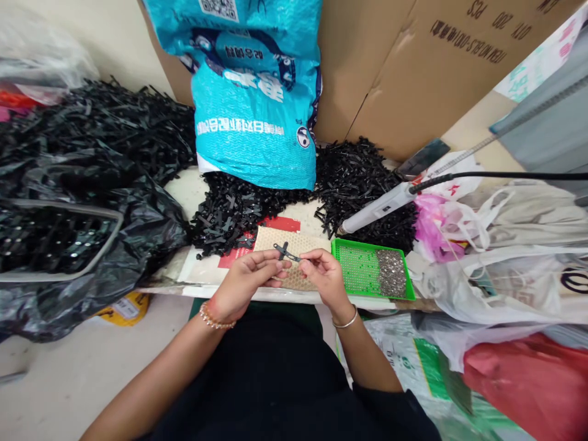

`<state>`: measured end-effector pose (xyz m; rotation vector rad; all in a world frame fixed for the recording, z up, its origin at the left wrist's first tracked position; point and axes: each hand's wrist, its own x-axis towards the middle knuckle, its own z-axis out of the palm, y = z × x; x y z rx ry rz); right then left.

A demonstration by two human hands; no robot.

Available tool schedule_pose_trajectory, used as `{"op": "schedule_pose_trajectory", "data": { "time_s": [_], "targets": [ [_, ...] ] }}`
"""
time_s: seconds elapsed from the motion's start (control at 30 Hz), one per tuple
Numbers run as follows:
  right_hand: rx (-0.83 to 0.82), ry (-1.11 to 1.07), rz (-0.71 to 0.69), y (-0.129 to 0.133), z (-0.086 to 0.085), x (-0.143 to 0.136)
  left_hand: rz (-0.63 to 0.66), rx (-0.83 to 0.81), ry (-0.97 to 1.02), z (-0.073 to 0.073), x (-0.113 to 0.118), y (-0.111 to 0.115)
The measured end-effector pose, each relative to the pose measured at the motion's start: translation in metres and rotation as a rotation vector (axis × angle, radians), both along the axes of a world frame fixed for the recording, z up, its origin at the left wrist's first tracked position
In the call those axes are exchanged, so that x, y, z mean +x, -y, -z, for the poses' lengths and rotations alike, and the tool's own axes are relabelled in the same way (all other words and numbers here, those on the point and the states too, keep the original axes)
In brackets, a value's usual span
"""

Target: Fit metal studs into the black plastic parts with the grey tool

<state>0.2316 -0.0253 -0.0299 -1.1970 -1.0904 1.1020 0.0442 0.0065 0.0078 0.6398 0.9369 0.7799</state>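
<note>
Between my two hands is a small black cross-shaped plastic part [283,250], held above a tan honeycomb-textured pad [266,237]. My left hand [258,274] is closed, its fingertips pinching the part's lower left side. With thumb and forefinger, my right hand [323,275] grips the part's right arm. Just right of my right hand lies a green tray [358,269]; small metal screws [392,272] are heaped at its right end, and its left side is a perforated grid. A grey electric screwdriver [379,208] leans in from the right, its tip above the tray's back edge.
Heaps of black plastic parts [229,211] lie behind the pad, with another pile [362,177] to the right. A blue woven sack [257,122] stands at the back before a cardboard box [386,67]. Black plastic bags [151,214] flank the left; white bags [505,282] crowd the right.
</note>
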Motion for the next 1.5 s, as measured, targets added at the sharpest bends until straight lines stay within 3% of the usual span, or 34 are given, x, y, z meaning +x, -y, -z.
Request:
{"op": "schedule_pose_trajectory", "data": {
  "time_s": [0.43, 0.63, 0.73, 0.83, 0.93, 1.03, 1.2, 1.37, 1.5],
  "targets": [
    [-0.032, 0.041, -0.030, -0.002, 0.003, 0.000, 0.036, 0.003, -0.021, 0.004, -0.001, -0.005],
    [-0.023, 0.085, -0.014, 0.000, 0.013, -0.001, 0.054, 0.068, -0.067, 0.004, 0.000, -0.007],
    [0.015, 0.163, -0.037, 0.005, 0.016, 0.000, 0.025, 0.086, -0.109, 0.009, 0.002, -0.008],
    [0.022, 0.217, -0.152, 0.003, 0.011, 0.006, -0.006, 0.114, -0.120, 0.016, 0.001, -0.011],
    [0.031, 0.240, -0.264, -0.021, -0.002, 0.014, -0.004, 0.145, -0.126, 0.020, -0.007, -0.013],
    [0.075, 0.443, -0.227, -0.070, -0.010, 0.014, 0.003, 0.169, -0.146, 0.022, -0.018, -0.012],
    [0.010, 0.923, -0.222, -0.150, 0.005, -0.005, 0.060, 0.218, -0.180, 0.028, -0.037, -0.003],
    [-0.069, 1.082, -0.184, -0.168, 0.028, -0.017, 0.083, 0.282, -0.205, 0.037, -0.054, -0.001],
    [-0.113, 1.054, -0.197, -0.167, 0.029, -0.010, 0.107, 0.246, -0.166, 0.044, -0.059, -0.009]
  ]
}}
